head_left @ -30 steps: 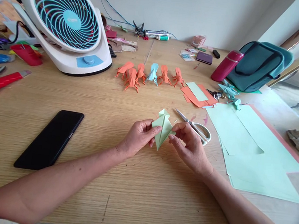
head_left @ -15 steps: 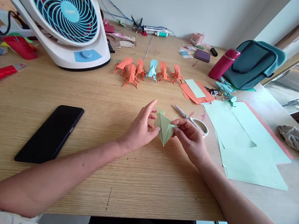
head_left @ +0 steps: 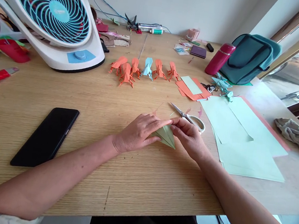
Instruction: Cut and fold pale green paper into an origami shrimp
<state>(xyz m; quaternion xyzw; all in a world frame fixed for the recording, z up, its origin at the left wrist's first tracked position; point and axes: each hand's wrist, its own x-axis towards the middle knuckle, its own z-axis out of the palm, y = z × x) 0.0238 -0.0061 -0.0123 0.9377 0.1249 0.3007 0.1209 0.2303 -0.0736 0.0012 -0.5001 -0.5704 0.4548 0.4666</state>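
Note:
A light green folded paper (head_left: pixel 166 135), pointed at its near end, is held between my two hands just over the table. My left hand (head_left: pixel 143 133) lies over its left side, thumb underneath along the near edge and index finger stretched across to the other hand. My right hand (head_left: pixel 187 132) pinches the paper's right side between thumb and fingers. Much of the paper's far part is hidden under the left fingers. Scissors (head_left: pixel 189 117) with white handles lie just beyond my right hand.
Orange paper figures (head_left: pixel 127 73) and a light blue one (head_left: pixel 147 68) stand in the middle. A fan (head_left: pixel 77 55) is at back left, a black phone (head_left: pixel 45 136) at left. Green paper sheets (head_left: pixel 247 155), a pink bottle (head_left: pixel 220 59) and a teal bag (head_left: pixel 248 62) are on the right.
My left hand has turned over and closed across the paper, its fingers now reaching my right hand. The paper has tilted, its point swinging right. The view has shifted slightly.

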